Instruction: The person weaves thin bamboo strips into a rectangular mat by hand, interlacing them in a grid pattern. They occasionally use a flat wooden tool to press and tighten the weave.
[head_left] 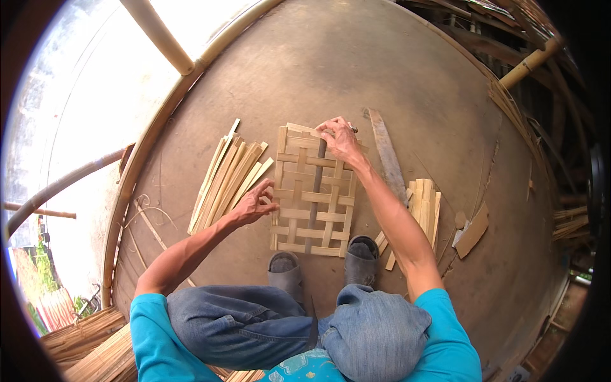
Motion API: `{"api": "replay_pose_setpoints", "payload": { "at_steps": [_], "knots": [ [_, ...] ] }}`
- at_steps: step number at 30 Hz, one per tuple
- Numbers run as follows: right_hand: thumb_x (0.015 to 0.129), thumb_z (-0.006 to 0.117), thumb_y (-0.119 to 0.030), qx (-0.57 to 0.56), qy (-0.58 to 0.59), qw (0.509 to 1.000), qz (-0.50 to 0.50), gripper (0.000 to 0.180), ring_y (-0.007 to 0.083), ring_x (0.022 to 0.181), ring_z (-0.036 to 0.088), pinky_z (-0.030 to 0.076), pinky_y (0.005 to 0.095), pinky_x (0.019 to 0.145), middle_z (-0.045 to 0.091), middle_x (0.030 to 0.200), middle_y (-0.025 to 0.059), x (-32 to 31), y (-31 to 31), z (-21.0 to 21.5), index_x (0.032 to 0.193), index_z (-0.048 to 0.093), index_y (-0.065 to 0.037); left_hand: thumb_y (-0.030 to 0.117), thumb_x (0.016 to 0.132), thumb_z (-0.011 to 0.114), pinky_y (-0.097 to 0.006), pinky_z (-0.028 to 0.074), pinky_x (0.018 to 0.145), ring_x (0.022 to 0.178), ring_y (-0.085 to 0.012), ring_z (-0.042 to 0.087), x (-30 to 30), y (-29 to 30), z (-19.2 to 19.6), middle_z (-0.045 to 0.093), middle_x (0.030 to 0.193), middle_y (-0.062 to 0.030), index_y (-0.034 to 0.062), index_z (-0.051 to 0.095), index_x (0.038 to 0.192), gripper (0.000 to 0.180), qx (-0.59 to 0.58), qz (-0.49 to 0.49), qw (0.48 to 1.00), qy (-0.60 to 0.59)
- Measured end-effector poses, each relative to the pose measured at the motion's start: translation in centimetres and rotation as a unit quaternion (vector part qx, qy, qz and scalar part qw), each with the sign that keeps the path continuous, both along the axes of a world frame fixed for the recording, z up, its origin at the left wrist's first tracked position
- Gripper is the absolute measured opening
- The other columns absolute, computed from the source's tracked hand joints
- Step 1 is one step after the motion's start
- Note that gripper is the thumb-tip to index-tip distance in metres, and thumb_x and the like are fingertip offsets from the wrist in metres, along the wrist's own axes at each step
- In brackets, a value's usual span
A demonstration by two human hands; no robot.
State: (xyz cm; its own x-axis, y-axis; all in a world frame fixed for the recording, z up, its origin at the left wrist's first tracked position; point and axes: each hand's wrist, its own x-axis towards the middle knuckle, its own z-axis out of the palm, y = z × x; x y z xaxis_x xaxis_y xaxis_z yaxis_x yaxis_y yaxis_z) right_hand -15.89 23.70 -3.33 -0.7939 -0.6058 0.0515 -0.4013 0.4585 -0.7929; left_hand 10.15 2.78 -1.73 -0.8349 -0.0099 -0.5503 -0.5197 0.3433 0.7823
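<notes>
Woven bamboo-strip mat lies flat on the floor between both hands, its long axis running away from the person, near edge just beyond the two grey slippers. Right hand rests on the mat's far edge, fingers pinched on the top of a dark rod lying lengthwise down the mat. Left hand touches the mat's left edge, fingers curled, holding nothing. Loose bamboo strips lie fanned just left of the left hand; a shorter stack lies right of the right forearm.
</notes>
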Motion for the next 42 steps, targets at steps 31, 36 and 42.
{"api": "replay_pose_setpoints", "payload": {
  "at_steps": [31,36,42],
  "knots": [
    [0.108,0.054,-0.021,-0.036,-0.269,0.959,0.079,0.03,0.0242,0.122,0.069,0.043,0.0493,0.118,0.076,0.127,0.0037,-1.6,0.9,0.3,0.133,0.071,-0.023,0.02,0.113,0.051,-0.04,0.052,0.117,0.134,-0.027,0.058,-15.0,-1.5,3.4,0.059,0.143,-0.0182,0.0001,0.048,0.147,0.04,0.383,0.249,0.89,-0.005],
    [0.109,0.052,-0.021,-0.057,-0.272,0.959,0.057,0.029,0.0209,0.117,0.071,0.05,0.0466,0.11,0.078,0.121,0.002,-0.5,0.8,0.6,0.13,0.071,-0.021,0.028,0.111,0.055,-0.044,0.045,0.123,0.146,-0.0301,0.047,-14.7,-1.9,2.3,0.049,0.155,-0.0192,0.0023,0.041,0.153,0.052,0.394,0.239,0.887,0.007],
    [0.11,0.05,-0.017,-0.062,-0.296,0.952,0.053,0.028,0.0184,0.116,0.069,0.054,0.0419,0.107,0.076,0.116,0.0026,-0.5,0.8,1.1,0.131,0.069,-0.017,0.028,0.11,0.056,-0.044,0.045,0.123,0.145,-0.0292,0.048,-14.6,-2.0,2.8,0.049,0.155,-0.015,0.0025,0.046,0.15,0.049,0.39,0.233,0.891,0.0]
  ]
}}
